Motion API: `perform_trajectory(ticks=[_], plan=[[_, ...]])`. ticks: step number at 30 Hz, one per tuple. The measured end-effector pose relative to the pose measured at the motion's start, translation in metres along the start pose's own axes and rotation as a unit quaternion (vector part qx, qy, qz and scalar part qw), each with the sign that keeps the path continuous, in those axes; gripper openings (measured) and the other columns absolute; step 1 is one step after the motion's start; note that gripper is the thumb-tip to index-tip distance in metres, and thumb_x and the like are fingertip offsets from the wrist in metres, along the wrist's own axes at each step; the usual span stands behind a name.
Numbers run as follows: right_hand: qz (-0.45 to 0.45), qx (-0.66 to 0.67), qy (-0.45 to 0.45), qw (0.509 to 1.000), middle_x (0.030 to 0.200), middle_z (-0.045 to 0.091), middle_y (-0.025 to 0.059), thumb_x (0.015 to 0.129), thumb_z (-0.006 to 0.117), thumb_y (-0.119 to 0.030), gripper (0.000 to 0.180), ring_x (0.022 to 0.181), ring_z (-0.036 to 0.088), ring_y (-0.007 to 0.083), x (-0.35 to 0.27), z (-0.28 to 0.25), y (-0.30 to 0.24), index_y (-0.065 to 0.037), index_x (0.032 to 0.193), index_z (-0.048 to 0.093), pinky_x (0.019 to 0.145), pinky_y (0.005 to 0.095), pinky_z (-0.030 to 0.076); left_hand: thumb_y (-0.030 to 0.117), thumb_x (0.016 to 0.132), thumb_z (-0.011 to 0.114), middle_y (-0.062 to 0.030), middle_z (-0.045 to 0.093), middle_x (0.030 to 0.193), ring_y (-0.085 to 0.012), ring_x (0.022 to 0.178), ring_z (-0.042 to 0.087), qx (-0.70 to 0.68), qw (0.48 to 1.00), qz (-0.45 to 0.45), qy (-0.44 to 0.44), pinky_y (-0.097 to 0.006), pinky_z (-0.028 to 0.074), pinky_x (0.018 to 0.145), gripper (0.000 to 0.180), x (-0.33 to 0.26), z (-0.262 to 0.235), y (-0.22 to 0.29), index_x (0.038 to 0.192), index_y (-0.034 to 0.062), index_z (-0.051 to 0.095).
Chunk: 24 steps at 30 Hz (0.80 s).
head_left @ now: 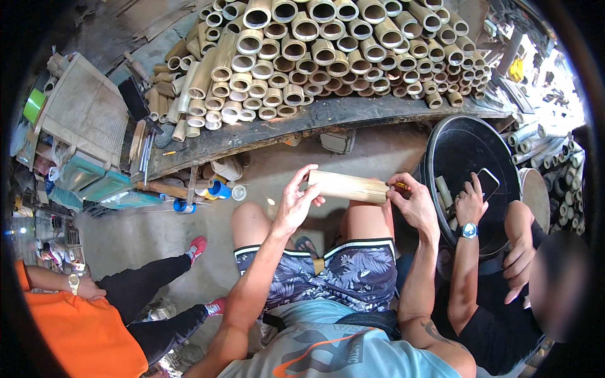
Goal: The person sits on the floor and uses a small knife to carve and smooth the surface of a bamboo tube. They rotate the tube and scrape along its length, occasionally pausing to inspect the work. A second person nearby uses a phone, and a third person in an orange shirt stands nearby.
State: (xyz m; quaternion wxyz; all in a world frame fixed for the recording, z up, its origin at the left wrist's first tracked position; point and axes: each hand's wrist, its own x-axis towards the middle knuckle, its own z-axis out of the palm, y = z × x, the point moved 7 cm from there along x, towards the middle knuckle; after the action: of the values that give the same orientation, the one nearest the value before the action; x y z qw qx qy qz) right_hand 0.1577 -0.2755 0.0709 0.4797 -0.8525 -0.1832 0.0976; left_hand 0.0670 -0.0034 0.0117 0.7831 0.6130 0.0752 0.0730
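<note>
Workshop desk: from my remote seat I see a long, dark wooden desk (283,131) bearing a big stack of open-ended tan bamboo tubes (315,57).
Bamboo in work: a pale, straight-sided bamboo length (350,187) is held above the person's bare thighs, apart from the desk.
Left hand (296,200): fingers and thumb clamped on its left end.
Right hand (413,200): pinched together on a slim orange-and-dark tool (401,186) at the right end; I can't tell whether the tool touches.
Bucket side: a round black bucket (463,142) stands rightward, a co-worker's hand (471,200) over it.
</note>
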Motion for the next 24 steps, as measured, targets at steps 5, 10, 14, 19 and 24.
perform_trajectory(ticks=[5,10,14,19,24], plan=[[0.005,0.003,0.001,1.0,0.086,0.073,0.0162,0.089,0.072,-0.012,0.026,0.082,0.072,0.0241,0.0006,0.0016,0.0031,-0.001,0.112,0.069,0.081,0.0366,0.055,0.01,0.102,0.066,-0.0106,0.061,0.125,-0.0124,0.078,0.068,0.006,1.0,-0.005,0.003,-0.026,0.056,0.068,0.051,-0.0003,0.0003,0.0008,0.15,0.0035,0.049],[0.005,0.01,0.004,1.0,0.086,0.073,0.016,0.089,0.072,-0.01,0.025,0.083,0.072,0.0248,0.0002,0.0017,0.0019,-0.001,0.112,0.069,0.082,0.0374,0.055,0.014,0.103,0.066,-0.0103,0.062,0.123,-0.0125,0.079,0.068,0.021,1.0,0.001,0.001,-0.026,0.056,0.069,0.051,0.0004,0.0004,0.0014,0.149,0.003,0.048],[-0.001,0.008,0.004,1.0,0.086,0.073,0.0159,0.089,0.072,-0.01,0.024,0.083,0.072,0.0248,0.0003,0.0007,0.0,-0.001,0.111,0.069,0.081,0.037,0.055,0.016,0.103,0.066,-0.0101,0.063,0.121,-0.0124,0.08,0.068,0.03,1.0,0.003,0.0,-0.026,0.056,0.07,0.052,0.0002,0.0014,0.0025,0.15,0.0024,0.048],[0.002,-0.006,0.0,1.0,0.086,0.072,0.0162,0.09,0.073,-0.01,0.024,0.083,0.072,0.0248,0.0005,0.001,-0.0005,-0.001,0.112,0.069,0.08,0.0371,0.055,0.009,0.102,0.066,-0.0106,0.061,0.124,-0.0118,0.078,0.067,0.011,1.0,-0.002,0.003,-0.025,0.056,0.067,0.05,0.0007,0.0017,0.003,0.149,0.003,0.049],[0.009,-0.006,-0.002,1.0,0.086,0.072,0.0115,0.09,0.072,-0.008,0.022,0.082,0.069,0.0191,-0.0001,0.001,-0.002,0.0,0.11,0.069,0.081,0.0332,0.055,0.008,0.103,0.065,-0.0107,0.061,0.125,-0.0118,0.078,0.067,0.011,1.0,0.001,0.001,-0.025,0.056,0.067,0.05,0.0006,0.0014,0.0027,0.149,0.0032,0.049]])
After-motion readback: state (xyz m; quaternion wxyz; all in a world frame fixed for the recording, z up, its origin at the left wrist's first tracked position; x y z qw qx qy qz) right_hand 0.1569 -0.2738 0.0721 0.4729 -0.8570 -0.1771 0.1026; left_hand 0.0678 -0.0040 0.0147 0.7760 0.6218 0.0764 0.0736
